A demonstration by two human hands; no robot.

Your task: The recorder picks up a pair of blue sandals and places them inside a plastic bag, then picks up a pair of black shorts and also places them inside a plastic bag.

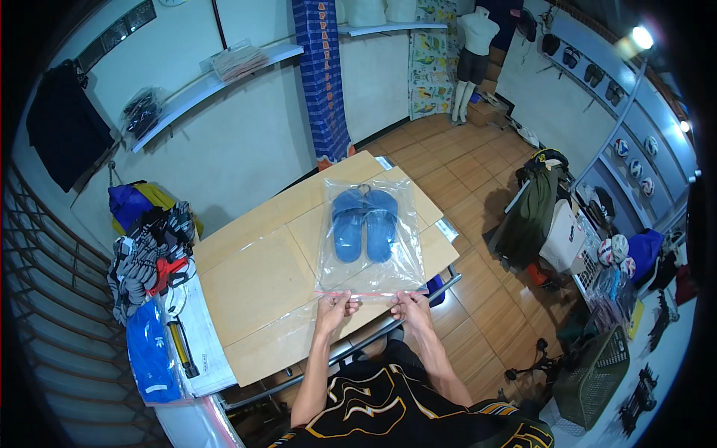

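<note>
A clear plastic zip bag [341, 275] lies flat on the light wooden table [252, 280], its red-edged mouth turned towards me. Inside it is a pair of blue slide sandals [347, 238], side by side on a small dark hanger hook [364, 189]. My left hand [335, 311] pinches the left part of the red zip edge between thumb and fingers. Towards the other end of that same edge, my right hand [413, 312] grips the plastic in a like pinch. Both hands are at the table's front edge.
Left of the table, a white surface [210, 358] bears a yellow hand pump [182, 347], a bagged blue garment [150, 350] and a heap of striped gloves or socks [134, 269]. A metal rail [336, 358] runs along the table front. A green plastic basket [594, 381] stands right.
</note>
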